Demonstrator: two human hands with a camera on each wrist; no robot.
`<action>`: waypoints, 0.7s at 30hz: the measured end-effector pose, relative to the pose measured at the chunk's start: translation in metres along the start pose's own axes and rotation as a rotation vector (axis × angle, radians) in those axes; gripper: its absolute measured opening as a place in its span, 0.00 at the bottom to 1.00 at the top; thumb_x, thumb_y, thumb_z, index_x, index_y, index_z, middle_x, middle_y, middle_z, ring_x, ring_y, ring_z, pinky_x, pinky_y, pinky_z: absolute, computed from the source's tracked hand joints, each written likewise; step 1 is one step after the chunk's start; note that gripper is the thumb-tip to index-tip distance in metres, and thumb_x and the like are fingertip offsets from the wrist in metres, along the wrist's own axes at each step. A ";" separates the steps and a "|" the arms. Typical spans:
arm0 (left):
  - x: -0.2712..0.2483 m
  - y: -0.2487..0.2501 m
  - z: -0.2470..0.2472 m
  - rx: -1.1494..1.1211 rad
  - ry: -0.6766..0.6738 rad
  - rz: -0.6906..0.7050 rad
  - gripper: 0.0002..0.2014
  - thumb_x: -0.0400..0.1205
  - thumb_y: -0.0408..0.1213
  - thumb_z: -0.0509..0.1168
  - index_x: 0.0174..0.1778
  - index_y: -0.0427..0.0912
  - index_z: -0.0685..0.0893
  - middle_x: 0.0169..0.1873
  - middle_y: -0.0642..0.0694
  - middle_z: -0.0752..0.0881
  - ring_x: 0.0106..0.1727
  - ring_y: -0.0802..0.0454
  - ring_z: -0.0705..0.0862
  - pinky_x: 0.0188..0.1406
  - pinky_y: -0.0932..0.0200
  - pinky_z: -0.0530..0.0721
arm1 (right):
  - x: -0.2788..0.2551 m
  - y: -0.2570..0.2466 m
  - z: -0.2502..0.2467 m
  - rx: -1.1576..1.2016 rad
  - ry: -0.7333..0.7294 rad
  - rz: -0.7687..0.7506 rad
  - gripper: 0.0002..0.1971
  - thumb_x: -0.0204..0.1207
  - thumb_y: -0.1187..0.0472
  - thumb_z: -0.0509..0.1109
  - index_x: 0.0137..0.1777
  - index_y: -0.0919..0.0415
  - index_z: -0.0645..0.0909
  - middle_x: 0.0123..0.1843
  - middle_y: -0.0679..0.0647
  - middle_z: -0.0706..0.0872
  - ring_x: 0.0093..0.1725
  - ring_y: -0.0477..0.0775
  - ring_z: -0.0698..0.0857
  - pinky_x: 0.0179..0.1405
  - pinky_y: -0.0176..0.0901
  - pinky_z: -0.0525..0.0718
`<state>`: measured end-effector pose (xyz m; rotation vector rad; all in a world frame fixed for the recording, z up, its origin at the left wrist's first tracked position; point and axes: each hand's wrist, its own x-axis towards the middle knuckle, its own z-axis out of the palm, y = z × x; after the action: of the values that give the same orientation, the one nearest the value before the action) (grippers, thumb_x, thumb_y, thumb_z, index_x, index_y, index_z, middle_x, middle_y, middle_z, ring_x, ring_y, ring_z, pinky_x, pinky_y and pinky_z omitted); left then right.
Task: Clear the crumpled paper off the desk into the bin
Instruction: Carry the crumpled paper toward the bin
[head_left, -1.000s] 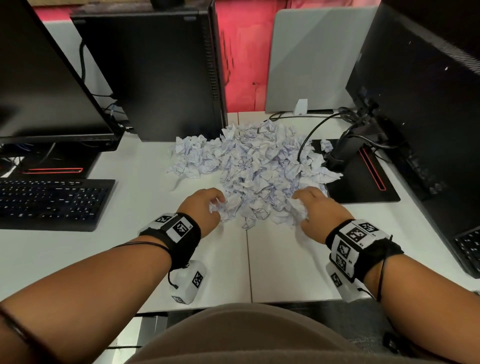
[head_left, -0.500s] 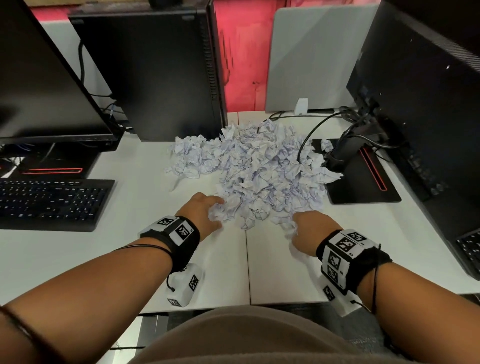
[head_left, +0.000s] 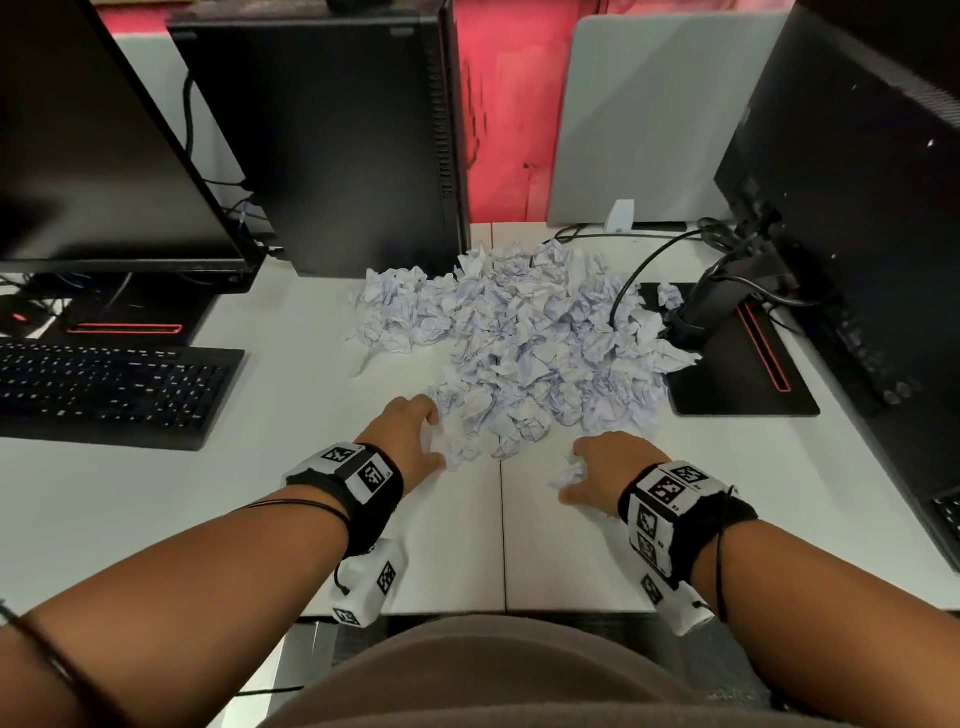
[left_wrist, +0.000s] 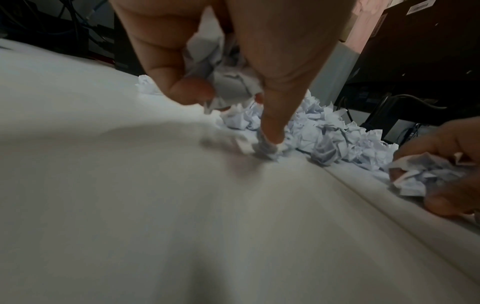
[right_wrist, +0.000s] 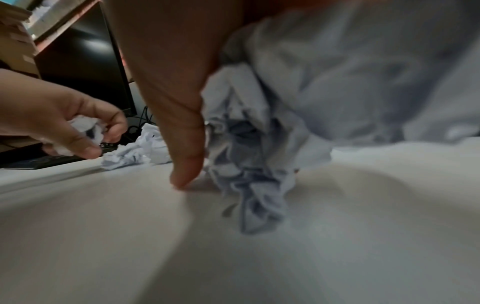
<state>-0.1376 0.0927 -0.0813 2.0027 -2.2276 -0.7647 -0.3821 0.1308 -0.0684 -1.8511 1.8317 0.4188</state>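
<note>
Beside the paper pile (head_left: 524, 338), left hand (head_left: 410, 441) and right hand (head_left: 605, 467) each clutch crumpled paper.

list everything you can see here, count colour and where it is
heap of crumpled white paper balls: too many to count, white with bluish print, desk centre
white desk top: one, white, under everything
black keyboard: one, black, desk left
black monitor on the left: one, black, behind the keyboard
black tower computer: one, black, back centre
black monitor on the right: one, black, right, on a black stand with a red stripe
grey partition panel: one, grey, back right
left hand: one, fingers curled round a paper ball at the heap's near edge
right hand: one, gripping crumpled paper near the desk's front
</note>
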 end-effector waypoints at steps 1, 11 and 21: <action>0.000 0.000 -0.001 -0.025 0.012 0.022 0.24 0.73 0.42 0.74 0.63 0.51 0.73 0.57 0.47 0.73 0.46 0.47 0.79 0.49 0.57 0.80 | 0.000 -0.003 -0.001 -0.005 0.006 -0.015 0.30 0.71 0.37 0.67 0.70 0.51 0.73 0.67 0.52 0.77 0.64 0.54 0.78 0.58 0.44 0.76; -0.003 -0.003 0.015 0.126 -0.200 0.146 0.32 0.77 0.43 0.69 0.76 0.59 0.66 0.58 0.49 0.67 0.50 0.52 0.75 0.51 0.66 0.73 | 0.005 -0.040 -0.004 -0.100 0.139 -0.394 0.23 0.78 0.46 0.64 0.70 0.56 0.75 0.77 0.46 0.67 0.72 0.57 0.69 0.67 0.46 0.74; -0.010 -0.014 0.012 0.120 -0.170 0.168 0.11 0.77 0.45 0.69 0.52 0.49 0.78 0.50 0.51 0.76 0.48 0.53 0.77 0.47 0.63 0.71 | 0.012 -0.034 0.013 -0.234 0.024 -0.381 0.17 0.81 0.50 0.60 0.65 0.57 0.76 0.65 0.55 0.77 0.62 0.57 0.79 0.54 0.46 0.76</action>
<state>-0.1280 0.1054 -0.0947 1.8288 -2.5553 -0.8294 -0.3459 0.1271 -0.0814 -2.3113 1.4436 0.4867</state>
